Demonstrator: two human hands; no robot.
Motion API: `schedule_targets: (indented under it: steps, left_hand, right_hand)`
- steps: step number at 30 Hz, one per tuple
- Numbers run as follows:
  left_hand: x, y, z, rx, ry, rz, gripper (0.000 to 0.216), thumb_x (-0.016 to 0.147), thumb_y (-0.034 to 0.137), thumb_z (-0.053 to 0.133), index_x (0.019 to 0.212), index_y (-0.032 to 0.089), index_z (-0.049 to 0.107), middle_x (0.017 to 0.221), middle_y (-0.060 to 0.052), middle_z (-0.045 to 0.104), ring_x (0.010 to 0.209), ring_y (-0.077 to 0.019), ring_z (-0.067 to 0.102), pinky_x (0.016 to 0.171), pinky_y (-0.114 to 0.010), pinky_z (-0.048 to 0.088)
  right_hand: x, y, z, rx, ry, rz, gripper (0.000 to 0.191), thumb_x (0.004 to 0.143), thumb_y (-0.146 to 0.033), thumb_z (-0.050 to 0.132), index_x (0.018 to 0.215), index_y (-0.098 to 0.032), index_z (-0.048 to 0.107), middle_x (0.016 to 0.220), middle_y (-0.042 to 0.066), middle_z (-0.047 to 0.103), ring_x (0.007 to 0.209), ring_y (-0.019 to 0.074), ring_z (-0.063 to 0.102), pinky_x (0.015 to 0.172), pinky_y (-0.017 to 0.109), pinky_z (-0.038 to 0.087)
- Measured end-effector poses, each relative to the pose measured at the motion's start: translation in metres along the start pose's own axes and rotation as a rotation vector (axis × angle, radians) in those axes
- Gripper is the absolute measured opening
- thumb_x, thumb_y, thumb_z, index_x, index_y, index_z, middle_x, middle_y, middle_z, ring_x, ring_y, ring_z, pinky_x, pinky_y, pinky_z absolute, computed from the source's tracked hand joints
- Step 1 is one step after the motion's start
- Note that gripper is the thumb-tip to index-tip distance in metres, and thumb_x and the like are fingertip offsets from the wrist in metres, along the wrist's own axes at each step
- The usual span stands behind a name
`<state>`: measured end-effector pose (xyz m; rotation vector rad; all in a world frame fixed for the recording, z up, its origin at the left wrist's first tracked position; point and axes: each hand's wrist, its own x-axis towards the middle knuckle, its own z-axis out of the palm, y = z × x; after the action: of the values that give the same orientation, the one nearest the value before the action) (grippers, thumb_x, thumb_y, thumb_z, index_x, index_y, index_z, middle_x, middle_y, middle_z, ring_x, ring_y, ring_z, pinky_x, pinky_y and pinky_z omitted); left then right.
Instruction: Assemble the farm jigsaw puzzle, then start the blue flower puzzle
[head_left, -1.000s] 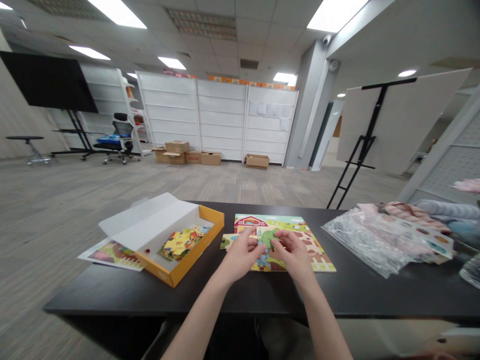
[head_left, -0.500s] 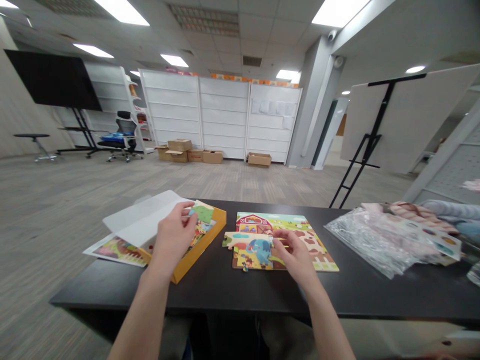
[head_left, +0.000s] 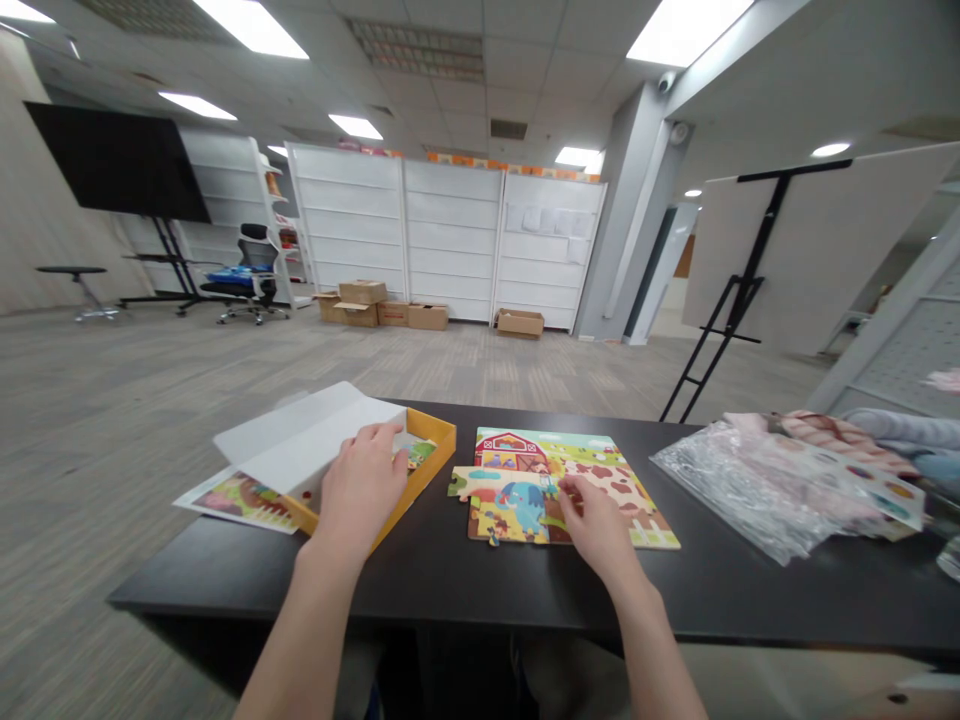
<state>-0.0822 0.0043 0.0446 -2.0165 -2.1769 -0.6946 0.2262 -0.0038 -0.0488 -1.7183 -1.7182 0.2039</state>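
Observation:
My left hand (head_left: 360, 482) reaches down into the yellow-edged box (head_left: 429, 475) on the left, its fingertips hidden by the hand itself. A green picture piece (head_left: 420, 453) shows inside, just beyond my thumb. Over the farm picture puzzle (head_left: 637, 490), my right hand (head_left: 592, 515) has its fingers closed in a pinch on a small bluish puzzle piece (head_left: 549, 484). Left of those fingertips, joined pieces with a blue elephant (head_left: 523, 505) lie on the board. A strip of joined pieces (head_left: 466, 481) juts past the board's left edge.
The box's white lid flap (head_left: 292, 430) stands folded open at the left, above a printed picture sheet (head_left: 240, 500). A clear plastic bag (head_left: 750, 480) and folded cloths (head_left: 847, 437) lie at the right of the black table (head_left: 465, 590). A black easel stand (head_left: 739, 290) rises behind.
My left hand has lowered into the box; the green piece it held above the box now shows inside, near the thumb. My right fingers have drawn closer together over the puzzle.

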Motion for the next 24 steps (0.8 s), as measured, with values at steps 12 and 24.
schedule_targets:
  steps: [12,24]
  left_hand:
    - [-0.050,0.080,0.029,-0.123,-0.485,0.452,0.028,0.086,0.029,0.064,0.111,0.021,0.072,0.122,-0.015,0.070,0.116,-0.0358,0.064,0.094,-0.046,0.052]
    - [-0.048,0.083,0.038,-0.113,-0.428,0.445,0.019,0.084,0.028,0.067,0.100,0.020,0.072,0.114,-0.012,0.071,0.107,-0.0332,0.062,0.088,-0.042,0.052]
  right_hand:
    - [0.001,-0.002,0.011,-0.086,-0.046,-0.040,0.037,0.092,-0.025,0.049,0.127,-0.019,0.059,0.115,0.015,0.073,0.108,0.0335,0.066,0.088,0.043,0.049]
    - [0.006,-0.014,0.018,0.465,-0.027,0.022,0.035,0.078,-0.037,0.065,0.109,-0.022,0.064,0.118,0.011,0.068,0.093,0.0240,0.069,0.083,0.041,0.058]
